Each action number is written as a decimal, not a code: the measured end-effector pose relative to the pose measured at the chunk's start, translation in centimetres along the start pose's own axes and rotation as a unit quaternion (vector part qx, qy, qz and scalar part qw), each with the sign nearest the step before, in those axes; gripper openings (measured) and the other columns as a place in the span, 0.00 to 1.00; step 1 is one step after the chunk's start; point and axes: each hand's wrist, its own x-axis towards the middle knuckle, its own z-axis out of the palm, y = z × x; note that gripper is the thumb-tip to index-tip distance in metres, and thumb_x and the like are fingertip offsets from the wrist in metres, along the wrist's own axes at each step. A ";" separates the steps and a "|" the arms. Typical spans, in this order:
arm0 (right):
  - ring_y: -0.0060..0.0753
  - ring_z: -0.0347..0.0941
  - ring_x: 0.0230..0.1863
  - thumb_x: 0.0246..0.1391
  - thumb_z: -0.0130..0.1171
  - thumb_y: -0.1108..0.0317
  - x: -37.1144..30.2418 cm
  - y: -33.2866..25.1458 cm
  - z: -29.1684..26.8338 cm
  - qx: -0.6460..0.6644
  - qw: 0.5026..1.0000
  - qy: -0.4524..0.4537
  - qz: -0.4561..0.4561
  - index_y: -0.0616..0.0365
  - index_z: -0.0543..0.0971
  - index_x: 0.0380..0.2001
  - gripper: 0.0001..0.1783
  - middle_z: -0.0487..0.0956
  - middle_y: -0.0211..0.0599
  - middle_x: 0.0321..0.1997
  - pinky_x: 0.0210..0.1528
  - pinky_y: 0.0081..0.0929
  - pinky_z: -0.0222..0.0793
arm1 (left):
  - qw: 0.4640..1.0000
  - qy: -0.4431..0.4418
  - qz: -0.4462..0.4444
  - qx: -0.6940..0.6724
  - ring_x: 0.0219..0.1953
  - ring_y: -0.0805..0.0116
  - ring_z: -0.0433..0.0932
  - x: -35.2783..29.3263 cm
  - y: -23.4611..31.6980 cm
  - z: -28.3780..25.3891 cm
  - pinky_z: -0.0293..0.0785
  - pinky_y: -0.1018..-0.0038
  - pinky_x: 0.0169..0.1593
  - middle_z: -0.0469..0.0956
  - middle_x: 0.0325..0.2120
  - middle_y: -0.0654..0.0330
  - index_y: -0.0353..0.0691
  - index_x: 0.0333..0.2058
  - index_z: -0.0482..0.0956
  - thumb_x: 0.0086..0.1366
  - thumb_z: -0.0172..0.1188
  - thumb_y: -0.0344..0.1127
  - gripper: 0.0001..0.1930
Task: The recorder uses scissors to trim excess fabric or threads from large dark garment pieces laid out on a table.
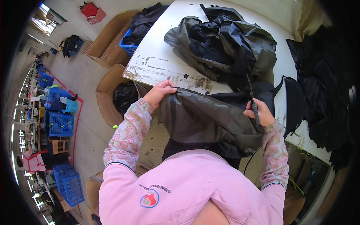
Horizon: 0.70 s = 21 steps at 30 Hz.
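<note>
My left hand (pixel 161 93) pinches the upper left corner of a dark olive-grey coated fabric piece (pixel 210 118). The fabric hangs from the table edge down toward my lap, its top edge stretched between both hands. In my right hand (pixel 263 113) is a pair of black scissors (pixel 251 90), blades pointing up and away from me. The fingers of that hand are closed around the handles, close to the fabric's right end; whether they also grip the fabric I cannot tell. A pile of black and olive fabric pieces (pixel 225 41) lies on the table just beyond.
The white worktable (pixel 150 63) has worn, stained patches along its edge. Black fabric (pixel 318 101) is heaped at the right. Cardboard boxes (pixel 108 92) and a blue crate (pixel 129 48) with dark fabric stand left of the table. More blue crates (pixel 60 122) stand farther left.
</note>
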 end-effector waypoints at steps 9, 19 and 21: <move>0.16 0.67 0.27 0.46 0.65 0.74 0.7 -2.0 -1.5 -0.107 0.987 0.102 -0.063 0.60 0.74 0.30 0.09 0.73 0.26 0.24 0.32 0.19 0.65 | 0.994 -0.011 0.084 0.064 0.31 0.84 0.71 2.6 3.0 0.5 0.68 0.85 0.37 0.74 0.27 0.70 0.41 0.32 0.73 0.62 0.61 0.29 0.05; 0.27 0.75 0.31 0.45 0.64 0.76 -6.6 0.5 2.8 -0.097 0.970 0.215 -0.056 0.63 0.73 0.33 0.12 0.77 0.36 0.27 0.35 0.27 0.70 | 0.745 -0.013 0.466 0.476 0.41 0.55 0.73 1.4 1.9 11.3 0.68 0.65 0.46 0.77 0.34 0.58 0.41 0.34 0.75 0.53 0.65 0.31 0.10; 0.21 0.75 0.32 0.45 0.63 0.80 -8.4 5.1 5.2 -0.187 0.955 0.228 -0.032 0.62 0.72 0.32 0.11 0.78 0.34 0.29 0.35 0.23 0.71 | 0.713 -0.165 0.451 0.511 0.40 0.59 0.73 -0.1 -2.0 14.0 0.68 0.67 0.44 0.76 0.33 0.60 0.42 0.31 0.76 0.55 0.64 0.30 0.07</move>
